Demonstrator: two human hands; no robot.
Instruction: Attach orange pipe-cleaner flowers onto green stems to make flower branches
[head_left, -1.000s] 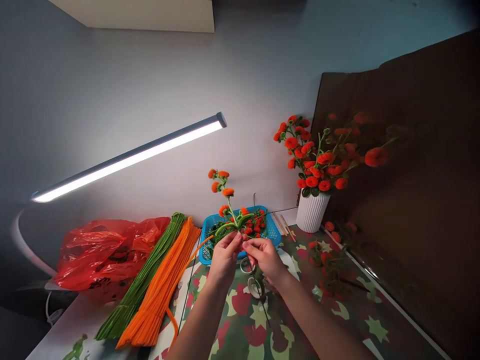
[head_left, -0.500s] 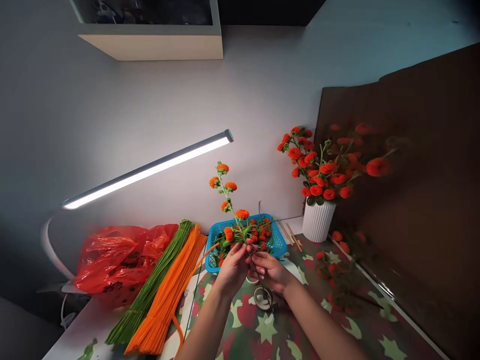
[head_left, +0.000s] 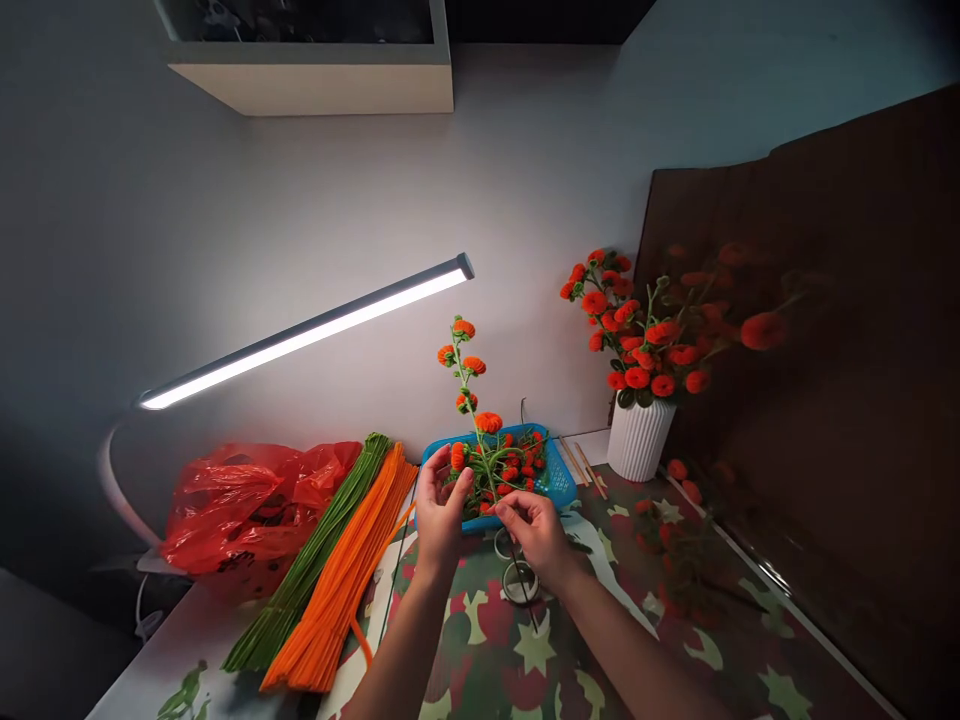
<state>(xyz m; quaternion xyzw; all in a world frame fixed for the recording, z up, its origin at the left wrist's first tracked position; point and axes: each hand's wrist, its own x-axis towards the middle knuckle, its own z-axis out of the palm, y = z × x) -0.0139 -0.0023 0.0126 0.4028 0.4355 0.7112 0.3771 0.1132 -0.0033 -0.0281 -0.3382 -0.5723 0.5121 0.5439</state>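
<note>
A branch of orange pom-pom flowers (head_left: 489, 423) with green leaves stands upright in front of me, seemingly made of fuzzy chenille stems. My right hand (head_left: 536, 530) pinches its stem low down, between thumb and fingertips. Beside the branch, my left hand (head_left: 442, 505) has thumb and fingers apart, close to the lowest orange bloom; I cannot tell if it touches that bloom. Behind both hands sits a blue plastic basket (head_left: 559, 485) of small red-orange flowers and green pieces. Under the stem, tape rolls (head_left: 519, 583) lie on the table, partly hidden.
Bundles of green (head_left: 315, 560) and orange chenille stems (head_left: 345, 575) lie at left beside a red plastic bag (head_left: 255, 510). A lit lamp bar (head_left: 315, 332) hangs above. A white ribbed vase (head_left: 641, 440) of red-orange flowers stands right, near thin sticks (head_left: 591, 470) and a brown panel (head_left: 840, 400).
My left hand has let go of the stem and moved left, its fingers spreading beside the lowest bloom. My right hand keeps its pinch, and the branch stands more upright.
</note>
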